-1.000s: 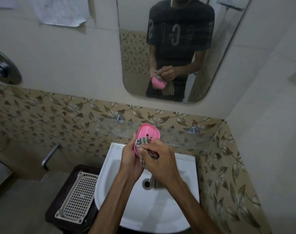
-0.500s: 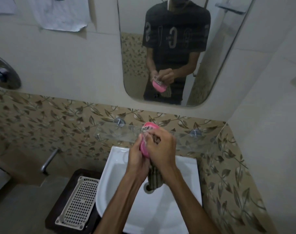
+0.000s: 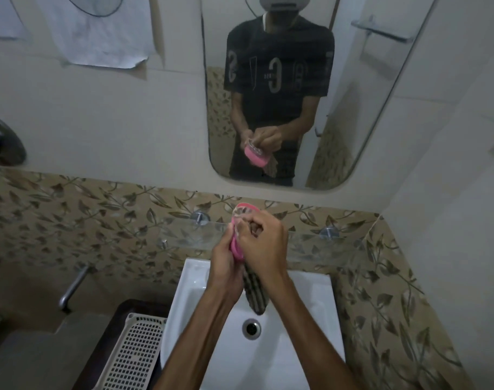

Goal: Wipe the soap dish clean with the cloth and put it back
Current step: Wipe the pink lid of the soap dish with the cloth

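Observation:
The pink soap dish [image 3: 236,249] stands on edge above the white sink [image 3: 310,299], in front of the glass shelf [image 3: 184,235]. My left hand [image 3: 224,266] grips the dish from behind and below. My right hand [image 3: 264,243] is curled round the striped cloth [image 3: 254,291] and presses it into the dish. The cloth's loose end hangs down toward the drain. Most of the dish is hidden between my hands. The mirror [image 3: 296,94] reflects the pink dish and both hands.
A white perforated plastic tray [image 3: 133,353] lies on a dark stand left of the sink. A metal tap [image 3: 71,288] sticks out of the leaf-patterned tiles at the left. The drain [image 3: 251,328] sits mid-basin. A wall runs close on the right.
My hands have lifted the dish a little toward the glass shelf and turned it more edge-on. My right hand has closed further over it, and the cloth's end now hangs lower.

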